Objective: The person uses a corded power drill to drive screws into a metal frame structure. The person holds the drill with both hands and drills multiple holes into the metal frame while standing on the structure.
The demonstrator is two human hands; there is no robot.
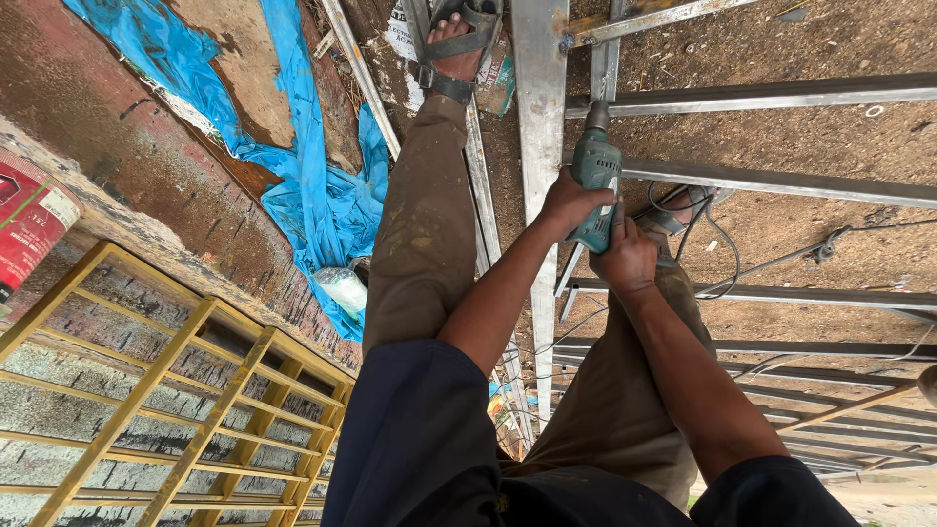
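Note:
A green electric drill [595, 181] points away from me at a grey metal bar [604, 68] of a frame lying on the dirt. My left hand [568, 202] wraps the drill's body from the left. My right hand [626, 256] grips its handle from below and behind. The drill's black cable [717, 249] loops off to the right over the ground. My left foot in a strapped sandal [459, 49] rests on a long metal rail [540, 117] of the frame.
Grey metal bars [781, 181] of the frame run across the dirt on the right. A yellow painted metal grille [195, 390] lies at lower left. Crumpled blue plastic sheet [312, 195] lies on a brick ledge, with a red tin [29, 220] at far left.

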